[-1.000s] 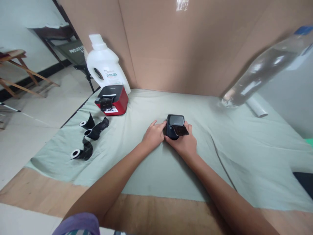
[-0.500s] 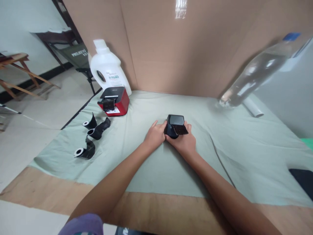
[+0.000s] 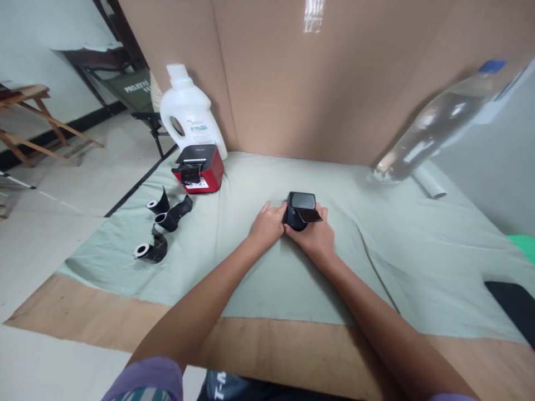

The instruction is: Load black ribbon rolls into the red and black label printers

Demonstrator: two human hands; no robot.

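Observation:
A small black printer (image 3: pixel 302 201), with a short strip of dark paper (image 3: pixel 310 215) curling from its front, is between my hands over the middle of the cloth. My right hand (image 3: pixel 314 236) wraps its lower and right side, with the fingers partly hidden behind it. Against its left side my left hand (image 3: pixel 270 224) presses with the fingertips, thumb side toward me hidden in part. Whether the printer rests on the cloth or is slightly lifted I cannot tell.
A red and black printer (image 3: pixel 211 170) with a dark strip stands at the left, before a white jug (image 3: pixel 194 108). Several black paper rolls (image 3: pixel 166 221) lie nearer me. A leaning clear bottle (image 3: pixel 434 125), a grey tube (image 3: pixel 429 181) and a black flat object (image 3: pixel 510 303) are at right.
The view has shifted slightly, so the surroundings sit a little differently. Both hands stay on the black printer, and its paper strip looks flatter than before.

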